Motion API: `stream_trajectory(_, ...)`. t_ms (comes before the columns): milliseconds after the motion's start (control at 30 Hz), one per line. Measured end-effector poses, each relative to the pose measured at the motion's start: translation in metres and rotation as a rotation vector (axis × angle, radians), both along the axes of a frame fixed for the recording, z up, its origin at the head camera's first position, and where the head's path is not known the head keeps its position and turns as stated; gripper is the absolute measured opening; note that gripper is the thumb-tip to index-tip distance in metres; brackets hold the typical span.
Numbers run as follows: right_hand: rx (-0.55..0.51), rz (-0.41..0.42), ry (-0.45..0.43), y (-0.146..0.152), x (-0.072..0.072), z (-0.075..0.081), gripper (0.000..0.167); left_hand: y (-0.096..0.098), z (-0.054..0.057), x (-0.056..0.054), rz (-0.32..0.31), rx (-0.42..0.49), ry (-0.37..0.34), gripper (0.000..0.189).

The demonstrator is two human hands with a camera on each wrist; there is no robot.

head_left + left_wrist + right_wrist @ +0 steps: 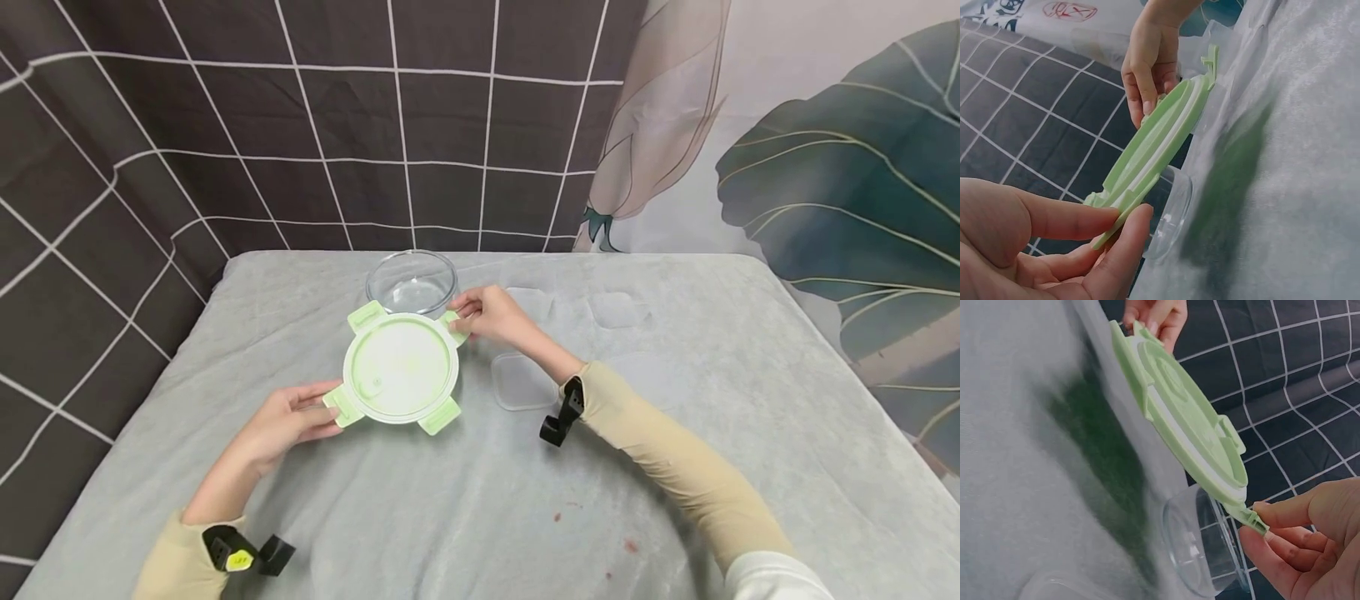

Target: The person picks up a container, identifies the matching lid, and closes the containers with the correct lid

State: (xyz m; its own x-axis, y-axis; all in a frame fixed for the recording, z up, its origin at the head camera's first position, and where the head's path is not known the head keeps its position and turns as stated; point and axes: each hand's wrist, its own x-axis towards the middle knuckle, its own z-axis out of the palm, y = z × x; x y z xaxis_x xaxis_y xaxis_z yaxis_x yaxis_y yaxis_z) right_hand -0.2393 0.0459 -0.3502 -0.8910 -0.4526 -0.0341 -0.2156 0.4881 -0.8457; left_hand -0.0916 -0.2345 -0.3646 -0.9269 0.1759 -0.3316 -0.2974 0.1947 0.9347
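Observation:
A round pale green lid with locking flaps on its rim is held above the table between both hands. My left hand pinches the flap at its lower left between thumb and fingers. On the opposite side my right hand pinches the upper right flap. In both wrist views the lid is seen nearly edge-on, with its green shadow on the cloth below. Just behind the lid stands a round clear glass bowl, its front edge overlapped by the lid in the head view. The bowl has its open top upward.
Several clear, squarish plastic lids lie on the grey cloth to the right, one under the right forearm and another farther back. A dark gridded curtain hangs behind the table, and a leaf-patterned one at the right.

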Motion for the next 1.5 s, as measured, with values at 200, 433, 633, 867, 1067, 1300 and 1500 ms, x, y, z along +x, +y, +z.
stream_trajectory(200,-0.030,-0.019,-0.023,0.004,-0.003,0.009,0.027,0.002,0.007,-0.011,0.017,0.020,0.042,0.056)
stream_trajectory(433,-0.059,-0.032,0.008,0.010,-0.010,0.018,0.029,0.005,0.016,-0.024,0.047,-0.008,0.080,0.054)
stream_trajectory(633,-0.023,-0.036,0.048,0.017,-0.021,0.026,0.029,0.008,0.021,-0.039,0.053,0.060,0.079,0.056)
stream_trajectory(867,0.045,-0.034,0.136,0.021,-0.030,0.037,0.034,0.008,0.028,-0.052,0.037,0.087,0.081,0.057)
stream_trajectory(1067,0.008,-0.080,0.163,0.022,-0.034,0.046,0.030,0.009,0.032,-0.066,0.080,0.132,0.096,0.057)
stream_trajectory(1300,-0.034,-0.113,0.196,0.024,-0.043,0.050,0.030,0.008,0.041,-0.087,0.137,0.163,0.150,0.056)
stream_trajectory(1500,-0.052,-0.140,0.236,0.024,-0.049,0.054,0.028,0.009,0.054,-0.099,0.154,0.069,0.198,0.053)
